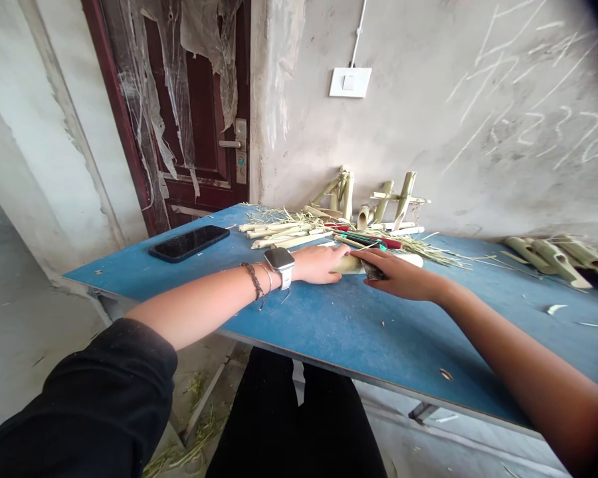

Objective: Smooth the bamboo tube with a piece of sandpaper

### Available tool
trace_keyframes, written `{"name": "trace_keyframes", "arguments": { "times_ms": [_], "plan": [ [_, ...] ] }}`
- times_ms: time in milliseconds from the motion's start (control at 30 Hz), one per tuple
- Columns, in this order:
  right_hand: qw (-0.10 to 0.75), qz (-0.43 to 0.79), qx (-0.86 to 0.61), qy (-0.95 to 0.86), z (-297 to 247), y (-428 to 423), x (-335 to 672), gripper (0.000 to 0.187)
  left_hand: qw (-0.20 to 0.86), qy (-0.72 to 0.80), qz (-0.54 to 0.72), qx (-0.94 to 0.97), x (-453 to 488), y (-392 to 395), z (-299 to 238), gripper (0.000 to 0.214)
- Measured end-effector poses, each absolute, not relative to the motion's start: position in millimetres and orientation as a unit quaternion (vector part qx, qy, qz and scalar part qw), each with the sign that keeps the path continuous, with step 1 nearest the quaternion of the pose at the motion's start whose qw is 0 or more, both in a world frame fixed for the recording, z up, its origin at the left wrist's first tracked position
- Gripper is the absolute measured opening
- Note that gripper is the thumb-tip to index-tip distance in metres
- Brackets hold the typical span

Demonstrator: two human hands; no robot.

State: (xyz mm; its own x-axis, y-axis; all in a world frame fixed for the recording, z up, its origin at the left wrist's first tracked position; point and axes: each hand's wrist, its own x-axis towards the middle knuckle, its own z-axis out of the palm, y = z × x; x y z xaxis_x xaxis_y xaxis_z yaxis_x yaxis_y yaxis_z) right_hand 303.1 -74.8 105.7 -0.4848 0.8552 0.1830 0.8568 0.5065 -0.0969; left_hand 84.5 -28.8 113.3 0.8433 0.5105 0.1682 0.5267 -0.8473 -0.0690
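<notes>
A pale green bamboo piece [347, 265] lies across the blue table [299, 312] in front of me. My left hand [317, 264] is closed around its left part, with a watch and bracelets on the wrist. My right hand [401, 273] presses a dark, rough-looking sheet like sandpaper [373, 271] against the bamboo, its fingers closed over it. The tips of both hands nearly touch. A light end of bamboo shows past my right hand. Just behind the hands lie green-handled and red-handled tools [391, 243], partly covered.
Thin bamboo sticks [279, 234] and shavings [446, 253] lie behind the hands. Bamboo assemblies [347, 196] stand near the wall. A black phone [189, 243] rests at the left, cut bamboo tubes [561, 259] at the right.
</notes>
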Motion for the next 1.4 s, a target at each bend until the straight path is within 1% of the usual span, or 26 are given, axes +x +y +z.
{"name": "trace_keyframes", "arguments": {
  "times_ms": [133, 267, 433, 600, 700, 767, 833, 900, 967, 1033, 1100, 1200, 1267, 1400],
  "plan": [
    [0.111, -0.01, -0.489, -0.865, 102.4, -69.8, 306.9, 0.064, 0.055, -0.278, -0.08, -0.956, 85.4, -28.1, 112.1, 0.038],
    [0.115, -0.022, -0.505, -0.855, 99.5, -63.5, 315.0, 0.06, 0.076, -0.279, -0.094, -0.953, 86.1, -27.7, 109.7, 0.042],
    [0.115, -0.019, -0.528, -0.842, 98.2, -61.7, 320.5, 0.063, 0.083, -0.273, -0.082, -0.955, 85.4, -28.6, 111.0, 0.049],
    [0.112, -0.021, -0.523, -0.845, 102.3, -67.4, 315.2, 0.064, 0.088, -0.278, -0.075, -0.953, 85.7, -32.1, 114.0, 0.049],
    [0.093, -0.031, -0.511, -0.854, 106.3, -69.0, 314.4, 0.064, 0.09, -0.28, -0.073, -0.953, 86.2, -32.4, 114.1, 0.045],
    [0.066, -0.043, -0.542, -0.837, 108.0, -67.7, 318.4, 0.063, 0.092, -0.278, -0.074, -0.953, 86.4, -31.1, 113.4, 0.042],
    [0.042, -0.06, -0.611, -0.788, 108.1, -65.2, 326.1, 0.064, 0.094, -0.276, -0.078, -0.953, 86.5, -29.3, 112.1, 0.039],
    [0.034, -0.074, -0.67, -0.738, 106.8, -63.4, 334.3, 0.063, 0.099, -0.272, -0.088, -0.953, 86.8, -27.7, 110.6, 0.039],
    [0.039, -0.08, -0.686, -0.723, 105.5, -63.6, 337.8, 0.062, 0.108, -0.267, -0.102, -0.952, 87.4, -26.6, 109.3, 0.039],
    [0.041, -0.08, -0.676, -0.732, 105.9, -66.4, 333.4, 0.064, 0.119, -0.259, -0.116, -0.951, 88.0, -25.8, 108.6, 0.038],
    [0.046, -0.066, -0.632, -0.771, 108.6, -70.6, 322.5, 0.068, 0.131, -0.252, -0.126, -0.951, 88.1, -25.2, 108.9, 0.034],
    [0.079, -0.002, -0.52, -0.85, 114.5, -75.1, 306.8, 0.071, 0.15, -0.246, -0.132, -0.948, 87.6, -25.3, 111.2, 0.029],
    [0.09, 0.019, -0.5, -0.861, 116.2, -74.2, 306.1, 0.069, 0.161, -0.243, -0.134, -0.947, 87.0, -26.8, 113.1, 0.026],
    [0.059, -0.051, -0.641, -0.763, 110.2, -65.7, 328.4, 0.066, 0.176, -0.242, -0.136, -0.945, 86.0, -32.3, 116.2, 0.024]
  ]
}}
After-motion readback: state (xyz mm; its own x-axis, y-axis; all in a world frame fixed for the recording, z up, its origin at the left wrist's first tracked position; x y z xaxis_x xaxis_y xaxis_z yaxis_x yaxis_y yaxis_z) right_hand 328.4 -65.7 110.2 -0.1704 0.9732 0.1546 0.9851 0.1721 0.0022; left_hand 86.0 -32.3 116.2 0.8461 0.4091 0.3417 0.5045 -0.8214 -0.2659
